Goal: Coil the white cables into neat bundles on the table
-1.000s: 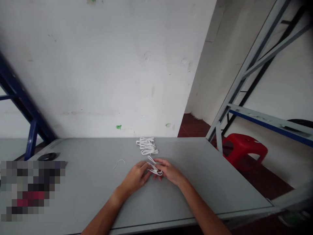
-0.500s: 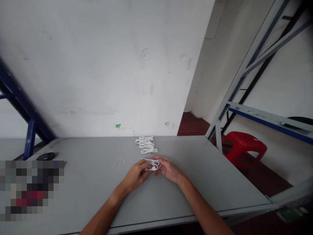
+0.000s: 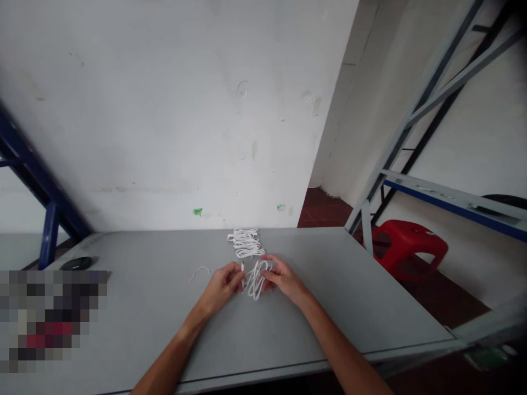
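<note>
A loosely coiled white cable (image 3: 256, 282) is between my two hands, just above the grey tabletop. My left hand (image 3: 225, 281) pinches one end of it, where a white plug (image 3: 242, 267) sticks up past the fingertips. The loops are gripped on their right side by my right hand (image 3: 283, 278), thumb in front and index finger stretched toward the back. Right behind my hands lie several bundled white cables (image 3: 246, 244) in a row reaching toward the wall. A short thin white tie (image 3: 200, 270) rests to the left of my left hand.
The grey table (image 3: 156, 307) meets a white wall (image 3: 206, 137) at its back edge. A black rounded object (image 3: 77, 263) sits at the far left, beside a pixelated patch. Blue and grey metal frames flank the table; a red plastic stool (image 3: 407, 247) stands beyond its right edge.
My hands have moved slightly apart. The coil has turned from lying flat to loops standing more lengthwise, and the plug end now shows in my left fingers.
</note>
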Demonstrator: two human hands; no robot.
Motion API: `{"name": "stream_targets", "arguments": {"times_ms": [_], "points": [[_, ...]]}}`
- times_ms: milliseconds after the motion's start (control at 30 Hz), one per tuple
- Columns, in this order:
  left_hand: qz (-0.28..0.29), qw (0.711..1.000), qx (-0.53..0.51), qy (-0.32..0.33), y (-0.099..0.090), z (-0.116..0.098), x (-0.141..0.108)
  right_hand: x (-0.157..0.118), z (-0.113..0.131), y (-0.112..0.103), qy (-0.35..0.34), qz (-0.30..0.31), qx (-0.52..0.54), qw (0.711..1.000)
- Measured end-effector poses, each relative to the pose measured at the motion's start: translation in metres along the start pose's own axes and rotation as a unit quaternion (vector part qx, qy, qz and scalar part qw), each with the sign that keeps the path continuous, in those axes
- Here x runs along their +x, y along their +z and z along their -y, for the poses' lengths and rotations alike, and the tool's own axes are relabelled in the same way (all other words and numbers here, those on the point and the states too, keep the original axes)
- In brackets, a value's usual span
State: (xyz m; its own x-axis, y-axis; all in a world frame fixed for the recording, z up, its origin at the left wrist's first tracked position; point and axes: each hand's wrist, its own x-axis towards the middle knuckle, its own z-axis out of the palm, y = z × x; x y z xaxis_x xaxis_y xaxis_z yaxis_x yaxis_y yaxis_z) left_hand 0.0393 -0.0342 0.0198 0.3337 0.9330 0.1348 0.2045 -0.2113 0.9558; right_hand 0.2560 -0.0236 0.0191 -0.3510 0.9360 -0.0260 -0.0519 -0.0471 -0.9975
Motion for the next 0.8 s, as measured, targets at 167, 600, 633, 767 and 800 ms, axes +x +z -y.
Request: {"name": "stream_targets", "arguments": {"times_ms": [167, 600, 633, 767, 800], "points": [[-0.119, 0.992, 0.028, 0.009, 0.0, 0.007, 0.002, 0.004, -0.008, -0.003, 0.037, -0.039, -0.012, 0.998], [-0.043, 0.993, -0.108, -0.015, 0.006, 0.017, 0.006, 0.003, -0.012, -0.01, -0.202, -0.225, -0.378, 0.875], [-0.042, 0.992, -0.121, -0.016, 0.006, 0.018, 0.007, 0.0, -0.009, -0.006, -0.224, -0.188, -0.381, 0.877], [-0.043, 0.991, -0.129, -0.017, 0.007, 0.023, 0.008, -0.009, -0.005, 0.012, -0.25, -0.065, -0.452, 0.853], [-0.046, 0.992, -0.116, -0.018, 0.007, 0.023, 0.008, -0.009, -0.006, 0.016, -0.245, -0.058, -0.477, 0.842]]}}
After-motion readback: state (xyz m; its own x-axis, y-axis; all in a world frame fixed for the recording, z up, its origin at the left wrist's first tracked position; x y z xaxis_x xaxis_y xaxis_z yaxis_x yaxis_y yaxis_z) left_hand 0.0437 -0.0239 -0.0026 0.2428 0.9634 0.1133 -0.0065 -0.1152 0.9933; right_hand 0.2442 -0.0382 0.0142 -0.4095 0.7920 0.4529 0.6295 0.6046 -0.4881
